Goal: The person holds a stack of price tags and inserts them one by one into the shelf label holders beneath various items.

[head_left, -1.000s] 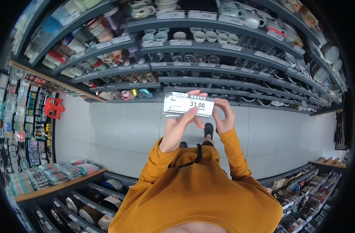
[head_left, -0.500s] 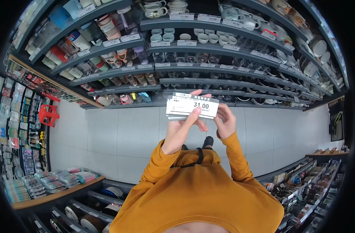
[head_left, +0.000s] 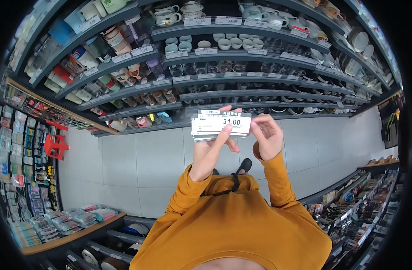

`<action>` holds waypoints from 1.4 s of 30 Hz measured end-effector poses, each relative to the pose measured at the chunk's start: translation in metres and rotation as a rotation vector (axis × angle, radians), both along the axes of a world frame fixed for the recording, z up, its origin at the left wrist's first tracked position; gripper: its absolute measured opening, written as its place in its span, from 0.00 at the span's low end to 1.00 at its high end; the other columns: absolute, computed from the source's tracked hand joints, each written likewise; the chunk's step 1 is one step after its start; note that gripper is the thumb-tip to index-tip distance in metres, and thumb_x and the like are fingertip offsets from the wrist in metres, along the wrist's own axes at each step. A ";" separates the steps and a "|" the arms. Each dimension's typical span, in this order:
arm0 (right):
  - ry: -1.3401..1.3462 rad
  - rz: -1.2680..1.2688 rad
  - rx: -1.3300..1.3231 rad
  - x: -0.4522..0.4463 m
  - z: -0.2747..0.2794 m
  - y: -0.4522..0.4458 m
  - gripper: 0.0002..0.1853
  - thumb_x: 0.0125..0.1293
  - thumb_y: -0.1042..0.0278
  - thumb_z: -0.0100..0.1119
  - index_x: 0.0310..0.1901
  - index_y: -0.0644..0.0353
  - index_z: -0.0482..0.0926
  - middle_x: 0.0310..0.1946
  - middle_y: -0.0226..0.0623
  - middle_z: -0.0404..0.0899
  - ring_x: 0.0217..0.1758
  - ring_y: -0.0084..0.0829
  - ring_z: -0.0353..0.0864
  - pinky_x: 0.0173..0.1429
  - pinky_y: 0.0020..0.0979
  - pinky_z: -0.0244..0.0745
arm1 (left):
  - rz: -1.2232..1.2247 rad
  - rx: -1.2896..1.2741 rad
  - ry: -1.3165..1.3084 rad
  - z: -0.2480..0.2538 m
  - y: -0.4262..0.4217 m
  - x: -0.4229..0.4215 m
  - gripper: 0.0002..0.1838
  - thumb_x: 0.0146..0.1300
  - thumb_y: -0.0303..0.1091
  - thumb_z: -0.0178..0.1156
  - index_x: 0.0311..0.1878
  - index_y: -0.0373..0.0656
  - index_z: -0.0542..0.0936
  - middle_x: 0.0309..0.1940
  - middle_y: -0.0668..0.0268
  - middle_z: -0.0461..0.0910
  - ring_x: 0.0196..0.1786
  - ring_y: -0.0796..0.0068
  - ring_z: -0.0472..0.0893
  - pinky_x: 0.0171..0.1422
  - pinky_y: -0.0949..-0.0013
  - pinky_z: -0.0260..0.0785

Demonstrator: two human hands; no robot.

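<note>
My left hand [head_left: 207, 156] grips a small stack of white price tags [head_left: 210, 125] in front of my body, the thumb pressed on the front tag and fingers behind. The top tag reads 31.00 under a dark header strip; edges of other tags show below and to its left. My right hand [head_left: 270, 138] is just beside the stack's right edge, its fingers bent and the thumb a little apart from the index finger. Whether those fingertips touch the edge I cannot tell.
Ahead, curved shelves [head_left: 233, 56] hold bowls, teapots, glasses and cups [head_left: 235, 42] with price labels. A red plastic stool [head_left: 56, 145] stands at the left by hanging packages. Packaged goods [head_left: 82, 218] lie lower left. Another shelf [head_left: 350, 211] is lower right. Pale floor tiles [head_left: 161, 155] lie below.
My right hand has moved right and slightly away from the tags. The stack has shifted a little left, still in my left hand. The view has turned slightly.
</note>
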State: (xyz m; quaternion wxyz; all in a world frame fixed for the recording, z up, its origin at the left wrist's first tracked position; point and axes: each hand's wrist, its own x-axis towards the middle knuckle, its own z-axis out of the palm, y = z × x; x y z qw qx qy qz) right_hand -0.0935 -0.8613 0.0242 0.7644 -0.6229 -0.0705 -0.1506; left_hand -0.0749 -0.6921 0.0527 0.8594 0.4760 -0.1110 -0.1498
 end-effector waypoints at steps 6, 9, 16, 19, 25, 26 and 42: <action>0.007 -0.070 -0.100 -0.006 0.011 -0.006 0.04 0.67 0.78 0.57 0.42 0.67 0.75 0.30 0.30 0.75 0.36 0.18 0.74 0.43 0.23 0.69 | 0.023 0.013 -0.003 -0.001 -0.013 -0.006 0.24 0.70 0.29 0.53 0.66 0.32 0.63 0.60 0.50 0.74 0.28 0.75 0.79 0.29 0.74 0.73; 0.015 -0.110 -0.107 -0.009 0.016 0.002 0.08 0.65 0.78 0.59 0.44 0.67 0.74 0.29 0.28 0.75 0.36 0.16 0.73 0.43 0.22 0.69 | 0.046 0.022 0.016 0.003 -0.016 -0.015 0.21 0.70 0.28 0.55 0.63 0.31 0.69 0.44 0.59 0.81 0.24 0.78 0.78 0.30 0.76 0.70; 0.010 -0.074 -0.085 -0.011 0.014 0.002 0.11 0.64 0.78 0.62 0.46 0.67 0.74 0.29 0.29 0.77 0.33 0.15 0.73 0.38 0.19 0.68 | 0.077 0.019 0.005 0.000 -0.017 -0.022 0.17 0.69 0.27 0.56 0.58 0.31 0.72 0.36 0.62 0.80 0.25 0.77 0.78 0.29 0.75 0.69; 0.006 -0.082 -0.092 -0.011 0.015 0.000 0.11 0.64 0.78 0.62 0.46 0.67 0.74 0.29 0.29 0.77 0.33 0.14 0.73 0.37 0.19 0.67 | 0.072 0.013 0.015 -0.004 -0.019 -0.025 0.13 0.69 0.28 0.56 0.53 0.32 0.75 0.35 0.62 0.80 0.25 0.76 0.79 0.30 0.74 0.69; 0.006 -0.096 -0.086 -0.012 0.011 -0.006 0.11 0.64 0.78 0.62 0.46 0.68 0.74 0.29 0.28 0.77 0.32 0.14 0.73 0.36 0.18 0.67 | 0.042 0.014 0.042 -0.008 -0.020 -0.027 0.10 0.70 0.30 0.55 0.48 0.33 0.76 0.34 0.61 0.80 0.27 0.73 0.80 0.32 0.71 0.70; 0.006 -0.101 -0.084 -0.012 0.010 -0.007 0.11 0.64 0.78 0.62 0.46 0.68 0.74 0.29 0.28 0.77 0.32 0.14 0.73 0.36 0.18 0.67 | 0.036 0.018 0.042 -0.008 -0.021 -0.027 0.11 0.70 0.31 0.55 0.48 0.33 0.76 0.35 0.61 0.80 0.27 0.73 0.80 0.32 0.71 0.70; 0.012 -0.130 -0.137 -0.013 0.005 -0.018 0.11 0.63 0.76 0.63 0.46 0.67 0.75 0.29 0.28 0.79 0.31 0.13 0.73 0.35 0.18 0.66 | 0.002 0.039 0.090 -0.016 -0.026 -0.026 0.11 0.70 0.32 0.55 0.49 0.34 0.75 0.36 0.60 0.80 0.25 0.73 0.78 0.30 0.72 0.69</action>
